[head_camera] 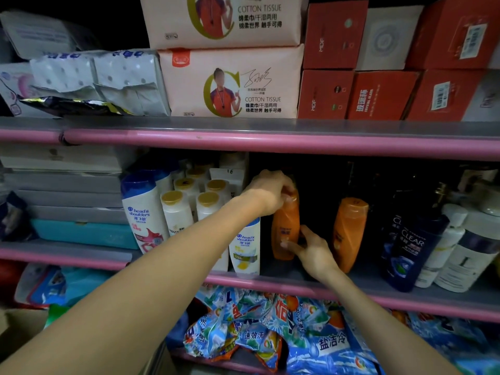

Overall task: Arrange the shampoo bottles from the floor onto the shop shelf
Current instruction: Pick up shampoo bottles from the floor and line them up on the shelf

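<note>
On the middle shelf (270, 282), an orange bottle (285, 228) is being set upright: the left hand (270, 192) grips its cap, the right hand (311, 250) pinches its lower body. Next, I judge, both let go once it stands level beside its twin (349, 234).

The bottle (286, 226) under my fingers is orange, like the second bottle (349, 234) beside it. The shelf edges (243, 140) are pink. Toward the left end stand white bottles with gold caps (176, 209) and a white, blue-capped bottle (143, 212) with a pink swirl. Toward the right end is a dark navy bottle (411, 250). Above are pale pink tissue packs (232, 82) and red boxes (378, 94); below, blue patterned bags (270, 328).
</note>
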Demonstrator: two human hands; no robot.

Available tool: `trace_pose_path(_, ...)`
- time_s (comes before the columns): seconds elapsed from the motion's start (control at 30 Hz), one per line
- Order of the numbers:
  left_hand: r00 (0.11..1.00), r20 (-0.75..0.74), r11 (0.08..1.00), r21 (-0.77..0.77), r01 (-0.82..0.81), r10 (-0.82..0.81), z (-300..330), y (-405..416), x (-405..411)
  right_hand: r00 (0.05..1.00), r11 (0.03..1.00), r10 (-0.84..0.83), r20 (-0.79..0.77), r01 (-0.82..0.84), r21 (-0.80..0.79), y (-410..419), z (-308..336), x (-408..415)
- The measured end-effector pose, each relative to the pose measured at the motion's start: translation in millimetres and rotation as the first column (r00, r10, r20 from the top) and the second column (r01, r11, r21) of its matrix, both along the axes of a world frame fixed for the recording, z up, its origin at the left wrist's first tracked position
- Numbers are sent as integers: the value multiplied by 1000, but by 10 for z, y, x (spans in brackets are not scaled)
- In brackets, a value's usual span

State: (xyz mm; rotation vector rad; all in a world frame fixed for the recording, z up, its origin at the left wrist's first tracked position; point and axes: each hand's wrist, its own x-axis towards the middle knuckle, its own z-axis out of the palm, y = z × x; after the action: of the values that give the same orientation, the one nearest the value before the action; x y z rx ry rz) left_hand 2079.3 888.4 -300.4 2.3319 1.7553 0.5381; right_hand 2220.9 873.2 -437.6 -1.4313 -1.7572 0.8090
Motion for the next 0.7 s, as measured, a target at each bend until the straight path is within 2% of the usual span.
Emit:
trace_pose_path(0.2,993,119,1000,-12,-15,16,-46,20,-5,999,1000,-10,-31,10,-5,35,-24,-11)
trace_pose_path(0.63,990,134,998,-25,-50,52,-42,21,12,999,999,-29,-35,28,-44,29,20,-12)
trace_pose_path(0.7,990,133,998,-36,-43,47,-54,6,11,999,998,-43,19,43,-52,5,43,6)
